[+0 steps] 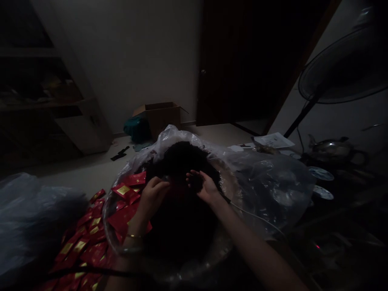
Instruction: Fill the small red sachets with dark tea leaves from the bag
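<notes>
A large heap of dark dried tea leaves (182, 161) fills a clear plastic bag (266, 190) lining a round basin (112, 226). My left hand (153, 196) curls at the heap's near left, and whatever its fingers hold is hidden. My right hand (204, 186) pinches a small clump of the leaves above the heap. Red sachets with gold labels (87, 238) lie in a spread left of the basin, and some (123, 192) rest against its rim, close to my left hand.
A crumpled grey plastic sheet (30, 218) lies at far left. Ahead stand a cardboard box (160, 117) and a teal bag (136, 129). On the right are a metal kettle (330, 149), blue-white saucers (321, 173), papers (274, 140) and a standing fan (342, 68).
</notes>
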The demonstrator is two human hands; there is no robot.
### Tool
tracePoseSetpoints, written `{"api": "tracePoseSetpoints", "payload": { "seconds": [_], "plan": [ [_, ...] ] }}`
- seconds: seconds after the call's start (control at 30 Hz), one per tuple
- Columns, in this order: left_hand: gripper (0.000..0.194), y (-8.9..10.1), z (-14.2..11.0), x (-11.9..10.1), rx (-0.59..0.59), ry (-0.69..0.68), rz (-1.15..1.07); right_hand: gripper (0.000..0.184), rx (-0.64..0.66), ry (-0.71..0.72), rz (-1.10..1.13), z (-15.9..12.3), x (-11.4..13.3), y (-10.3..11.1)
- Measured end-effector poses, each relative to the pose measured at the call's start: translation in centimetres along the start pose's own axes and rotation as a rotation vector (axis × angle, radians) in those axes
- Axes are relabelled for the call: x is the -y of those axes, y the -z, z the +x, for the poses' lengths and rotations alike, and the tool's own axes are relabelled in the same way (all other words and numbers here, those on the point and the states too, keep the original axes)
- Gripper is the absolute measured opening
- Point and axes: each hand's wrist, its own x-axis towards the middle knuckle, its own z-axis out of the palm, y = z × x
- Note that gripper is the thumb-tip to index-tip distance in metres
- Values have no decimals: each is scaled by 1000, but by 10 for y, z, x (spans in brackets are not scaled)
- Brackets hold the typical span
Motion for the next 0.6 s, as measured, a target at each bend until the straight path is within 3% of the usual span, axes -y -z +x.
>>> {"api": "tracePoseSetpoints", "payload": {
  "seconds": [0.07,0.13,0.27,0.37,0.47,0.6],
  "plan": [
    [18,12,-1,11,-7,20,86,23,-20,53,-143,6,-12,5],
    [19,20,-2,18,78,43,106,20,-10,139,-367,12,-27,11],
    [19,18,-4,20,253,59,28,43,48,268,-1021,20,-51,20],
    [18,14,-3,17,308,99,11,70,18,241,-1457,29,-56,15],
    [20,17,-1,13,330,147,15,90,4,171,-1748,47,-56,-2],
    [23,28,0,10,368,161,35,92,35,55,-1970,67,-60,-22]
  ]
}}
